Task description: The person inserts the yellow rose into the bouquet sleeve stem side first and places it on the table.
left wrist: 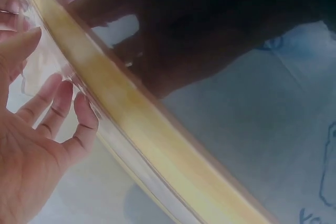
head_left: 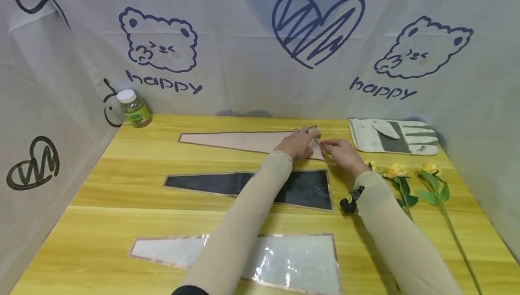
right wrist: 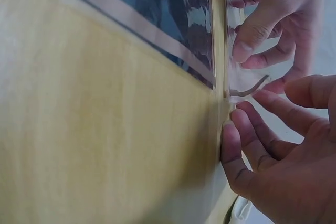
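A long tapered pale pink sheet [head_left: 235, 139] with a dark border lies farthest back on the table. My left hand [head_left: 299, 143] rests on its wide right end, fingers spread and slightly bent. Beside that end, my right hand [head_left: 343, 154] touches the right edge with its fingertips. The right wrist view shows the sheet's clear, brown-edged corner [right wrist: 249, 91] bent up between the two hands; whether the right thumb presses it is unclear. In front lies a black tapered sheet [head_left: 304, 189], partly covered by the left arm. Nearest is a whitish glossy tapered sheet [head_left: 298, 259].
A lidded jar [head_left: 137, 112] stands at the back left. White work gloves [head_left: 365, 134] with grey stripes lie at the back right. Yellow artificial roses [head_left: 432, 175] on long stems lie along the right side. White cloth with drawings hangs behind the wooden table [head_left: 105, 222].
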### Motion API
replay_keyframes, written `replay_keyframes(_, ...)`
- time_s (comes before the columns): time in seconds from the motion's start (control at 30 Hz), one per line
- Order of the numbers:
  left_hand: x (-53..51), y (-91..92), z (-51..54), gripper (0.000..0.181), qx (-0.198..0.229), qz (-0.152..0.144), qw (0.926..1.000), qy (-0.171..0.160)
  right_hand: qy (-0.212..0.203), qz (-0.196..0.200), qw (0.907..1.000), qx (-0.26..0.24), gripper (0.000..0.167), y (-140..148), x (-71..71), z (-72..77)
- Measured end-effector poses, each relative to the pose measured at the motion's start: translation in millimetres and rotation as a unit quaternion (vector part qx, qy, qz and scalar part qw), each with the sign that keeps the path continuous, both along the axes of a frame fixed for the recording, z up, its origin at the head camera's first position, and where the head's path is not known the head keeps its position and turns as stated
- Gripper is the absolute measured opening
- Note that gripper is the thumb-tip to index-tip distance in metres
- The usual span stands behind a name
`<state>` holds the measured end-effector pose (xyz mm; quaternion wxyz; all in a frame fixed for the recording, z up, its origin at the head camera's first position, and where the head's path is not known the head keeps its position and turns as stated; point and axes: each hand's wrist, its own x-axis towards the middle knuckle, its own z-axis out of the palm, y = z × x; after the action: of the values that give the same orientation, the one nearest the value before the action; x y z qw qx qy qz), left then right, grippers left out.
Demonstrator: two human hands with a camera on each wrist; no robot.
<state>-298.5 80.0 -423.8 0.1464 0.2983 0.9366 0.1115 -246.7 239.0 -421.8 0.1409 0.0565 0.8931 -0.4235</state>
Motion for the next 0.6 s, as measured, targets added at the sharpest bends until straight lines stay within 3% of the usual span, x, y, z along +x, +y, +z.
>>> replay_keyframes(0.17, -3.0, -2.6, 1.4, 0.026, 0.017, -0.017, 0.9997, 0.005, 0.002, 0.016, 0.9997, 0.018, 0.044, -1, -1.6, 0.5)
replay_keyframes(0.33, -6.7, -2.6, 2.3, 0.013, 0.017, -0.043, 0.9984, 0.032, 0.018, 0.047, 0.9967, 0.064, 0.043, -2, -3.9, 1.8)
replay_keyframes(0.5, -11.4, -2.8, 1.0, 0.009, 0.03, -0.066, 0.9954, 0.062, 0.06, 0.092, 0.9884, 0.105, 0.042, 2, -6.5, -0.3)
replay_keyframes(0.6, -12.5, -3.3, 1.3, 0.013, 0.033, -0.068, 0.9953, 0.06, 0.087, 0.119, 0.9815, 0.122, 0.041, 3, -6.6, -2.3)
